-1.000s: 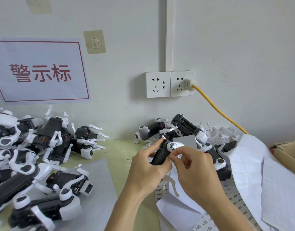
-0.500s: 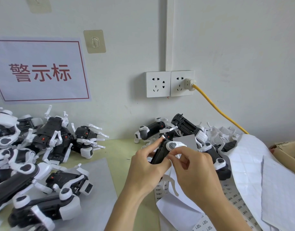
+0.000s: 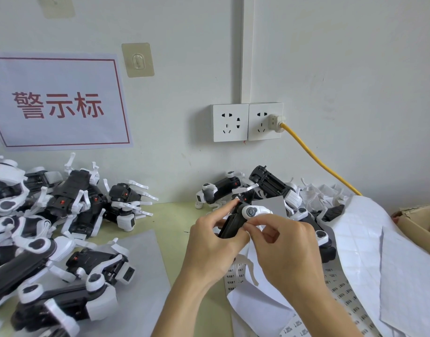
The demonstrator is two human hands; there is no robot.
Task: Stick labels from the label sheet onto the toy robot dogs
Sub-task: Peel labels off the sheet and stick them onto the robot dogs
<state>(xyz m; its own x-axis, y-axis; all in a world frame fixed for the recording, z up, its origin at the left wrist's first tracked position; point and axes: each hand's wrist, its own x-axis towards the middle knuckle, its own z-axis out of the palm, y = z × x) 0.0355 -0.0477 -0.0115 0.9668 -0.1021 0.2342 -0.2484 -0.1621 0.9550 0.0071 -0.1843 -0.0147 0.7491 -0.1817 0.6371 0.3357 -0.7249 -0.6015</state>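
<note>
Right hand [image 3: 285,246] fingers [image 3: 254,228] pinched at toy robot dog [image 3: 236,221], label prob underneath; left hand [image 3: 209,242] grips dog, body slanting up-right.

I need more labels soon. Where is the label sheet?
In the head view the label sheet lies low and right of centre on the table, under the right hand, beside the white backing sheets.

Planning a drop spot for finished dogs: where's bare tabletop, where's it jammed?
Bare green table shows only in a strip between the left pile of toy dogs and the left hand, back to the wall. A grey sheet below it lies flat and unloaded. Crowded: the right dog pile and label sheets beyond the right hand.
</note>
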